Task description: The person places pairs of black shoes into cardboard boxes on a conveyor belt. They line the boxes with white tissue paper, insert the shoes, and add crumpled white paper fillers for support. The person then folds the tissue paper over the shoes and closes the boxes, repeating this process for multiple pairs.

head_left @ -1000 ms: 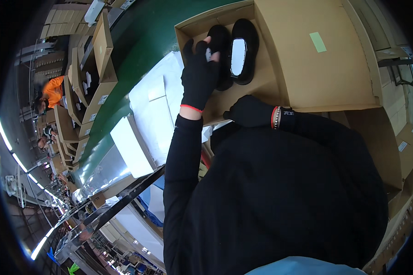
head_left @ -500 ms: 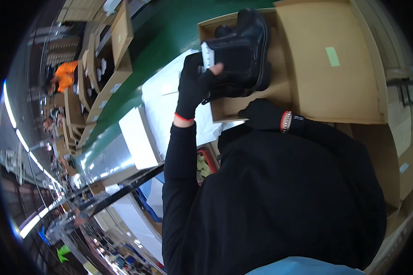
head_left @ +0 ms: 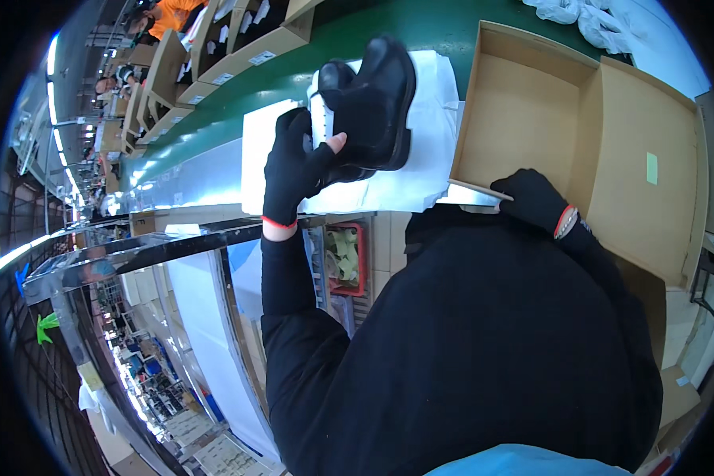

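A pair of black ankle boots [head_left: 373,119] lies tilted over white wrapping paper [head_left: 432,159] on the green bench. My left hand [head_left: 296,159], in a black glove with the thumb tip bare, grips the boots at their near left side, thumb on top and fingers partly hidden. A white strip with dark marks [head_left: 320,127] shows between the glove and the boots. To the right is an open brown shoebox [head_left: 523,111] with its lid folded back. My gloved right hand [head_left: 531,198] is closed on the box's near edge, the fingertips partly out of sight.
A white box [head_left: 258,151] stands left of the paper. Beyond the green bench [head_left: 325,63] are several open cartons [head_left: 270,51] and co-workers. Clear plastic bags [head_left: 583,24] lie at the far right. A red crate [head_left: 362,258] sits below the bench edge.
My left hand has carried the boots from over the shoebox leftward onto the white paper. The shoebox now stands apart from them at the right, my right hand still on its edge. The view has turned.
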A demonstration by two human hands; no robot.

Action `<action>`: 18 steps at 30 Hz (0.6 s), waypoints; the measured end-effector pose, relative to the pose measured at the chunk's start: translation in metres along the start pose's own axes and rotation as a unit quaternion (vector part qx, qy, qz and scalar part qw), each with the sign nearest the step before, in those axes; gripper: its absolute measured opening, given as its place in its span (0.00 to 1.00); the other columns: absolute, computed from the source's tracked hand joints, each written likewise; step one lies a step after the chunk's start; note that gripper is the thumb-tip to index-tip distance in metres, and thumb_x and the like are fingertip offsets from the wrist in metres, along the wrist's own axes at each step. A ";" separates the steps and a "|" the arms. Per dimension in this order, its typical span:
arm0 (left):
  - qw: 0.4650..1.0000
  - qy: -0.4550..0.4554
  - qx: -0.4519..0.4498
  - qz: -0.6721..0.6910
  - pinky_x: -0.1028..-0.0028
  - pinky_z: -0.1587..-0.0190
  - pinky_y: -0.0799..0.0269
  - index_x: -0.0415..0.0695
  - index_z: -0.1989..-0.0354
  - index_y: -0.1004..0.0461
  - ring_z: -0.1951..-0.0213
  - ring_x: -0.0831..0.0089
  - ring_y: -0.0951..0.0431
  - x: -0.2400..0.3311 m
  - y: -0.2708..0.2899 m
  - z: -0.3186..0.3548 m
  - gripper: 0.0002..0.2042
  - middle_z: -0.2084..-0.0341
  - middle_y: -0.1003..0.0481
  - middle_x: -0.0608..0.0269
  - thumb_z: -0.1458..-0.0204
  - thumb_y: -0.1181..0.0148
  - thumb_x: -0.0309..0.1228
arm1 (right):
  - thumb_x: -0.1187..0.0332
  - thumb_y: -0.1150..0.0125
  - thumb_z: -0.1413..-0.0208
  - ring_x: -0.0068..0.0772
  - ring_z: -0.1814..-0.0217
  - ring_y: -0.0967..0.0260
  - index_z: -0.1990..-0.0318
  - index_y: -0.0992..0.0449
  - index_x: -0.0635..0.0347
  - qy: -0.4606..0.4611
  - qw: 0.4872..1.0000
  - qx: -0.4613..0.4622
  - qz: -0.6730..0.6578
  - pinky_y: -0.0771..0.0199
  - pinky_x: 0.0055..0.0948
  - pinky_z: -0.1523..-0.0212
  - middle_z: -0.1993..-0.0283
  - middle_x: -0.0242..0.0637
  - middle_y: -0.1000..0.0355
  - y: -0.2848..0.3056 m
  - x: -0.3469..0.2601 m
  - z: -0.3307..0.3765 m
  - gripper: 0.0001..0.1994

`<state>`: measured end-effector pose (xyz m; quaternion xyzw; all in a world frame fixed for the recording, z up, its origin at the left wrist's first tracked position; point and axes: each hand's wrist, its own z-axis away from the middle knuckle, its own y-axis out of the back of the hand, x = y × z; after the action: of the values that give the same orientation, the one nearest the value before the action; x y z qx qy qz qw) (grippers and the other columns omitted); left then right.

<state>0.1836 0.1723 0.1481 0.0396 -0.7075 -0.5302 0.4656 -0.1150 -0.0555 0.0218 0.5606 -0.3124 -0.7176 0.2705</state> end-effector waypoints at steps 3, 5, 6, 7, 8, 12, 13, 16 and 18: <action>0.990 -0.021 -0.008 -0.142 0.63 0.49 0.31 0.41 0.51 0.28 0.55 0.51 0.23 -0.049 -0.041 0.008 0.32 0.47 0.33 0.48 0.60 0.32 0.51 | 0.60 0.35 0.56 0.47 0.55 0.30 0.58 0.21 0.59 0.022 0.999 0.017 0.016 0.32 0.41 0.52 0.60 0.45 0.25 0.040 -0.001 0.002 0.18; 0.992 -0.015 0.019 -0.127 0.62 0.48 0.32 0.43 0.48 0.29 0.53 0.48 0.25 -0.050 -0.058 0.015 0.35 0.49 0.31 0.46 0.63 0.29 0.52 | 0.59 0.33 0.57 0.47 0.54 0.30 0.57 0.21 0.61 0.003 1.000 -0.008 0.006 0.32 0.40 0.51 0.58 0.47 0.26 0.084 -0.005 -0.001 0.20; 0.991 -0.067 0.096 -0.061 0.61 0.48 0.32 0.42 0.52 0.27 0.51 0.48 0.26 -0.063 -0.064 0.020 0.28 0.52 0.29 0.47 0.59 0.30 0.47 | 0.59 0.32 0.57 0.47 0.53 0.31 0.56 0.21 0.61 -0.015 0.999 -0.040 -0.006 0.32 0.39 0.50 0.57 0.47 0.27 0.108 -0.010 -0.003 0.21; 0.983 -0.105 0.142 -0.046 0.61 0.48 0.32 0.41 0.54 0.26 0.51 0.50 0.27 -0.070 -0.066 0.025 0.23 0.52 0.29 0.49 0.56 0.31 0.42 | 0.56 0.31 0.57 0.47 0.52 0.30 0.55 0.22 0.62 -0.033 0.998 -0.052 -0.020 0.32 0.38 0.50 0.58 0.48 0.27 0.127 -0.016 -0.002 0.23; 0.970 -0.142 0.192 -0.029 0.61 0.48 0.33 0.40 0.57 0.25 0.51 0.52 0.27 -0.076 -0.066 0.028 0.18 0.52 0.29 0.50 0.52 0.33 0.38 | 0.55 0.31 0.57 0.46 0.52 0.30 0.55 0.22 0.62 -0.054 0.997 -0.057 -0.004 0.32 0.37 0.50 0.57 0.47 0.27 0.140 -0.025 -0.002 0.24; 0.916 -0.021 0.378 0.135 0.67 0.52 0.33 0.34 0.67 0.25 0.57 0.62 0.26 -0.120 -0.043 0.063 0.13 0.60 0.27 0.52 0.42 0.49 0.34 | 0.51 0.31 0.57 0.45 0.50 0.30 0.53 0.22 0.61 -0.102 0.992 -0.052 0.043 0.32 0.34 0.48 0.54 0.46 0.28 0.165 -0.034 -0.001 0.27; 0.892 0.022 0.423 0.159 0.69 0.55 0.33 0.34 0.70 0.26 0.59 0.64 0.26 -0.136 -0.028 0.076 0.13 0.64 0.26 0.53 0.42 0.51 0.33 | 0.51 0.31 0.57 0.45 0.50 0.30 0.53 0.22 0.61 -0.103 0.992 -0.047 0.048 0.32 0.34 0.48 0.53 0.46 0.29 0.167 -0.036 -0.002 0.27; 0.848 -0.062 0.517 0.097 0.73 0.65 0.35 0.36 0.78 0.30 0.69 0.69 0.28 -0.200 0.022 0.117 0.11 0.76 0.28 0.59 0.47 0.51 0.29 | 0.51 0.31 0.56 0.44 0.48 0.30 0.53 0.22 0.61 -0.104 0.992 -0.044 0.052 0.33 0.33 0.47 0.52 0.45 0.29 0.169 -0.040 -0.006 0.27; 0.818 -0.007 0.567 0.094 0.74 0.67 0.36 0.37 0.78 0.29 0.71 0.70 0.30 -0.215 0.055 0.139 0.13 0.78 0.29 0.61 0.46 0.50 0.32 | 0.51 0.31 0.56 0.44 0.48 0.30 0.53 0.22 0.61 -0.107 0.991 -0.037 0.076 0.33 0.33 0.47 0.51 0.45 0.29 0.168 -0.042 -0.008 0.27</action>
<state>0.2313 0.4136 0.0587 0.2261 -0.8865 0.0111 0.4036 -0.0914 -0.1364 0.1735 0.4448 -0.3547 -0.7621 0.3092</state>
